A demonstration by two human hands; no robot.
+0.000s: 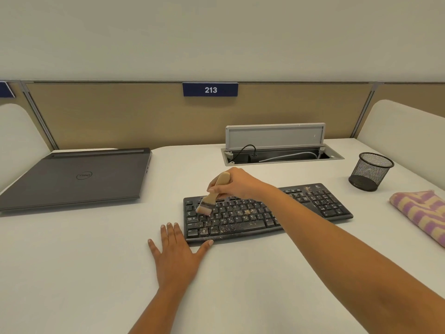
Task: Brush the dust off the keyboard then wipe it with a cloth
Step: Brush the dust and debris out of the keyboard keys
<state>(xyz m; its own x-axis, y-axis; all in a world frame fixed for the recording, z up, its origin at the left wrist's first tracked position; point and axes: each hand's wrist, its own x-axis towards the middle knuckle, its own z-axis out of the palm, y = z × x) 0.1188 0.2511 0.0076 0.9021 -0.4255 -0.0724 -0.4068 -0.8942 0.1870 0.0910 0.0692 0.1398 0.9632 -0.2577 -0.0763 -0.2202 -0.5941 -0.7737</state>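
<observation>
Wooden brush pinched in right hand, bristles on keyboard's left end; dusty keys run rightward, left hand flat, fingers spread.

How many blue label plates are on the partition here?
2. One blue rectangular plate marked 213 hangs top centre on the tan partition; another blue plate sits far left, cropped by the frame edge. More may lie outside view.
</observation>
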